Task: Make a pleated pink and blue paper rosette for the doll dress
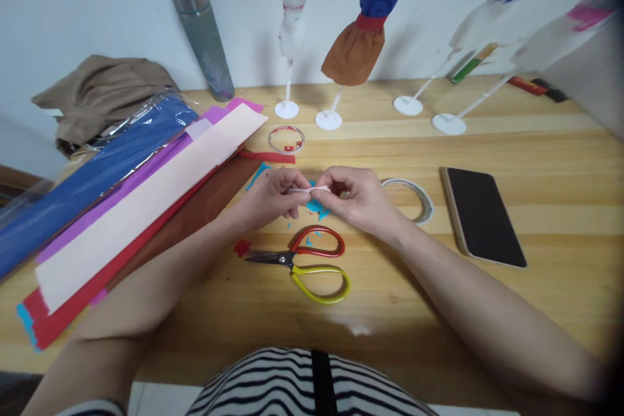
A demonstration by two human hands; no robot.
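"So, holding what?"

"Pinching a pale pink strip [320, 188] between left hand [275, 194] and right hand [355, 196], close together, roughly midway between left and right edges of the table [390, 312]."

"And towards the near edge?"

"Scissors [287, 260], tips pointing left."

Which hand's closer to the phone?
Right. The right hand is left of the phone, with a white ring between them; the left hand is farther off, on the right hand's far side.
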